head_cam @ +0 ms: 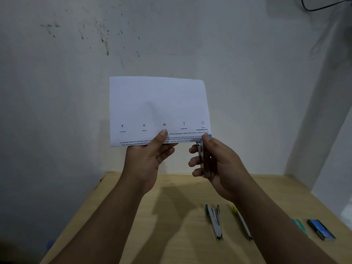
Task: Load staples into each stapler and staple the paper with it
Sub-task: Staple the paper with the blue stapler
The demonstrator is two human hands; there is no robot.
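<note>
White paper (158,109) held up over the table (171,216), printed side facing, text upside down. Left hand (146,159) pinches its bottom edge; right hand (215,164) grips a metal stapler (202,159), nose at the lower right corner. Green stapler (214,221), yellow stapler (242,222), blue staple box (321,229) on table.

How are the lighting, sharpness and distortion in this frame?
Head view: dim, bluish light; soft shadows of the arms fall on the table; the paper is bright but its small print blurs; wide-angle bending shows at the edges; the staplers lying on the table look soft.
</note>
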